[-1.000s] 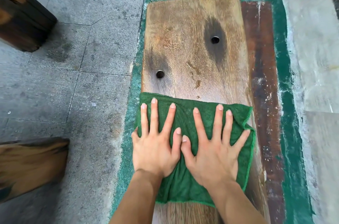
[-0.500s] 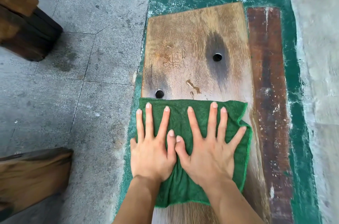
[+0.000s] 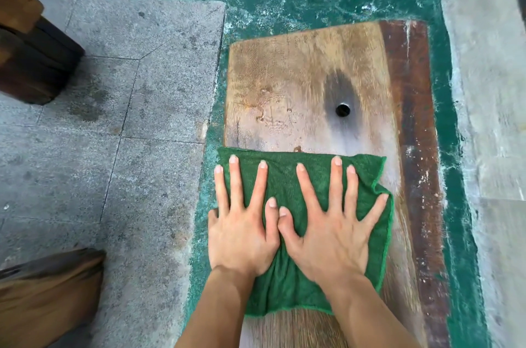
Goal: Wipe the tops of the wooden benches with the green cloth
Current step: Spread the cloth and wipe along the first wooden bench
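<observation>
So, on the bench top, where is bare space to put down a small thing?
The bench top is bare beyond the green cloth, from the cloth's far edge to the bench's far end, apart from the round hole. A narrow bare strip also runs along the cloth's right side. The near part is crowded: left hand and right hand press flat on the cloth.

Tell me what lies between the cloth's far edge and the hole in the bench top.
In the head view, only bare wood of the bench lies between the cloth and the hole, with a small brown mark beside the cloth's edge.
</observation>
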`<state>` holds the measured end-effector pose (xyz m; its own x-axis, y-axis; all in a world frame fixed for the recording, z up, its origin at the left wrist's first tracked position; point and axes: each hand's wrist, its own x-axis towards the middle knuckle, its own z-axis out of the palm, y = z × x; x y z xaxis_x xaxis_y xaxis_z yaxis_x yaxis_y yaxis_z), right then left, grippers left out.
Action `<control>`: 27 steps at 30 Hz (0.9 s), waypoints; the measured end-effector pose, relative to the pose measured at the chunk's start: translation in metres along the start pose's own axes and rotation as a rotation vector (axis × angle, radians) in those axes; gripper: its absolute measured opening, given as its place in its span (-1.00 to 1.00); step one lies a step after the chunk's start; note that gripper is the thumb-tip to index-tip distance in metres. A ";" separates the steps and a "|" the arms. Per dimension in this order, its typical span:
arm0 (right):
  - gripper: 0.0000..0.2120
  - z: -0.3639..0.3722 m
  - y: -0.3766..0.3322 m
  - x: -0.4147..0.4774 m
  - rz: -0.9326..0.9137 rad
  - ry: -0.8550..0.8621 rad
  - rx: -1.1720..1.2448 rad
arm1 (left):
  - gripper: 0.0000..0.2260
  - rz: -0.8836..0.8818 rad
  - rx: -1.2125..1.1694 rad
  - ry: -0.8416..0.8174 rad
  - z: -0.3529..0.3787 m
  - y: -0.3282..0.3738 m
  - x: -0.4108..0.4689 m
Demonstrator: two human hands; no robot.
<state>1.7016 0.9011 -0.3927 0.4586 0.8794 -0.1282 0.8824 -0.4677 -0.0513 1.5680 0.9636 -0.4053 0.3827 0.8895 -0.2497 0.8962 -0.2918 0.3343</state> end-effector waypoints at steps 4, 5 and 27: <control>-0.22 -0.004 -0.001 0.016 0.074 0.004 0.013 | -0.42 0.027 0.011 0.016 -0.005 0.000 0.018; -0.21 -0.004 0.000 0.026 0.091 -0.005 0.012 | -0.42 0.044 0.005 0.004 -0.006 0.001 0.029; -0.20 -0.008 0.069 0.125 0.109 -0.086 -0.009 | -0.38 0.186 0.001 0.044 -0.012 0.041 0.141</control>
<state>1.8206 0.9791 -0.4039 0.5412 0.8125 -0.2167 0.8291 -0.5586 -0.0238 1.6565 1.0817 -0.4156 0.5319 0.8345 -0.1438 0.8110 -0.4531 0.3701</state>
